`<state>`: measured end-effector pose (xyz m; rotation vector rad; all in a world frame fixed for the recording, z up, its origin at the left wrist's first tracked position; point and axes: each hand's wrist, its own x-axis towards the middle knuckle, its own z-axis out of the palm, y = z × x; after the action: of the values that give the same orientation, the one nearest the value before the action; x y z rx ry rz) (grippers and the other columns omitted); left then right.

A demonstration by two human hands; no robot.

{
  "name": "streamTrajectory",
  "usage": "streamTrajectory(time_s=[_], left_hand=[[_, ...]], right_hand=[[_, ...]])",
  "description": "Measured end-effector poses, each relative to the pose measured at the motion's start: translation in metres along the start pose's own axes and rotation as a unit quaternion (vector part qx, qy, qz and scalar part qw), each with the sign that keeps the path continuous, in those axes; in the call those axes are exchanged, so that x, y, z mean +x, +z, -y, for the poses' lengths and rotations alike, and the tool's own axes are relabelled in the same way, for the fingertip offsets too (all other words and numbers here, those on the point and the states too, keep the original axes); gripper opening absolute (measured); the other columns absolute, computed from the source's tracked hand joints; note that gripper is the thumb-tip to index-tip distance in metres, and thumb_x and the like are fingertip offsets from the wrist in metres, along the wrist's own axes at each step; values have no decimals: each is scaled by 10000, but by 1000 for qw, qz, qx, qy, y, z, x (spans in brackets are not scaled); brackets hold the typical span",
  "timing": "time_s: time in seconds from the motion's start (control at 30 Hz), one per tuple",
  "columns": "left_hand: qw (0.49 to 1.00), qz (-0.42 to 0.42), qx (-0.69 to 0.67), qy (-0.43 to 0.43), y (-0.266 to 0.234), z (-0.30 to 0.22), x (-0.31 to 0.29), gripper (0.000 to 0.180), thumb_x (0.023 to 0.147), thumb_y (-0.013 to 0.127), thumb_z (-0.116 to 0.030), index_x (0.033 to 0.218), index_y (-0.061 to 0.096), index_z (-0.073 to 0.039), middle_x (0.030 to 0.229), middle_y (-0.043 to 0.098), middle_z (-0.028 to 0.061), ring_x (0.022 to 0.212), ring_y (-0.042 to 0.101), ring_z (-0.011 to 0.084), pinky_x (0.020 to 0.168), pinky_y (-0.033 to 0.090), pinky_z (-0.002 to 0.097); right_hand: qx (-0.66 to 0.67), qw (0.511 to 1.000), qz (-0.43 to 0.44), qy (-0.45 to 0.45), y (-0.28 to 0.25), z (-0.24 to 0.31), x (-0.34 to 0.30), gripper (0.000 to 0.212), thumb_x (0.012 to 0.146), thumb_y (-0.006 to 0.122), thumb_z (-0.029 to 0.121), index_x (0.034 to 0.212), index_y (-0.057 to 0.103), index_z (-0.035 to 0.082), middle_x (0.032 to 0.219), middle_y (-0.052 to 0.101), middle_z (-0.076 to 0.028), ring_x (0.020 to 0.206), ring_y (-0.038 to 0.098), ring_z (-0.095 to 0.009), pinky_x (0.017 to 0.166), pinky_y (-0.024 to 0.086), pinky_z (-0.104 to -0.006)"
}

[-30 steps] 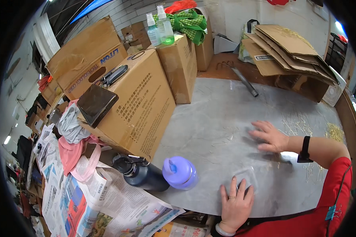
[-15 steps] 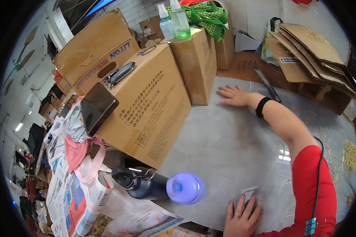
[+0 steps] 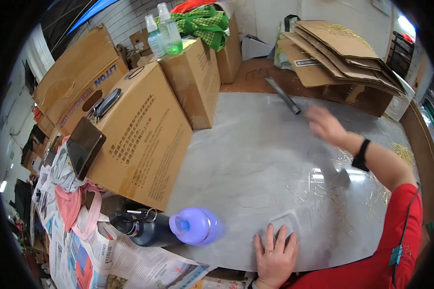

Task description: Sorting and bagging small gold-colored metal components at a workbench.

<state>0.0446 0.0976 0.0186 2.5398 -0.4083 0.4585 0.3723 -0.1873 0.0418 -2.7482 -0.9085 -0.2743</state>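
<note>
My left hand [image 3: 276, 254] lies flat near the table's front edge, its fingers spread and a ring on one of them. Its fingertips rest on a thin, whitish, see-through square sheet [image 3: 288, 222], partly hidden under the hand. Over the grey tabletop [image 3: 246, 159], my right hand [image 3: 326, 126] with a black wristband is blurred by motion, so its fingers cannot be read clearly. Just left of and beyond it lies a dark grey tube-like bar [image 3: 283, 95]. Loose straw-coloured strands [image 3: 332, 197] are scattered on the tabletop between my arms.
At left stand a large cardboard box [image 3: 144, 139] bearing a phone [image 3: 85, 148] and a second box [image 3: 193, 82] with spray bottles. A dark flask [image 3: 152, 230] and a purple bottle [image 3: 197, 226] stand near the front. Flattened cardboard [image 3: 337, 53] is stacked at the back right.
My right hand has left the tabletop beside the second box and moved right, past the dark bar. The view has turned right. My left hand stays on the sheet.
</note>
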Motion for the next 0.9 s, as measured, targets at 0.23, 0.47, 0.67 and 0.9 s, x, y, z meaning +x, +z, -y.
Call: streamTrajectory(time_s=[0.23,0.47,0.67,0.9], left_hand=[[999,12,46,9,6,5,-9,285,857,698,-295,1107,711,-158,1288,597,84,1333,424,404,1065,339,632],[998,10,51,19,7,3,-10,259,888,680,-296,1100,726,-155,1284,610,86,1336,417,409,1061,341,627],[999,14,39,23,8,5,-9,266,906,657,-267,1117,713,-116,1292,601,110,1345,399,424,1084,315,625],[998,-16,36,44,12,2,-14,259,920,630,-226,1140,713,-117,1297,599,105,1373,380,407,1097,320,621]], right_hand=[[-24,972,139,186,39,-43,51,744,1022,338,560,1561,246,55,1642,169,-179,1518,134,-377,1225,136,-483],[-33,977,188,95,19,14,-51,779,1014,313,618,1571,235,79,1643,149,-194,1510,106,-436,1220,110,-535],[30,977,209,-10,4,102,-126,759,1001,392,617,1559,279,116,1636,174,-190,1513,106,-423,1223,89,-554],[29,970,238,-39,-24,152,-206,770,992,401,631,1558,288,122,1634,180,-187,1514,112,-418,1217,118,-570]])
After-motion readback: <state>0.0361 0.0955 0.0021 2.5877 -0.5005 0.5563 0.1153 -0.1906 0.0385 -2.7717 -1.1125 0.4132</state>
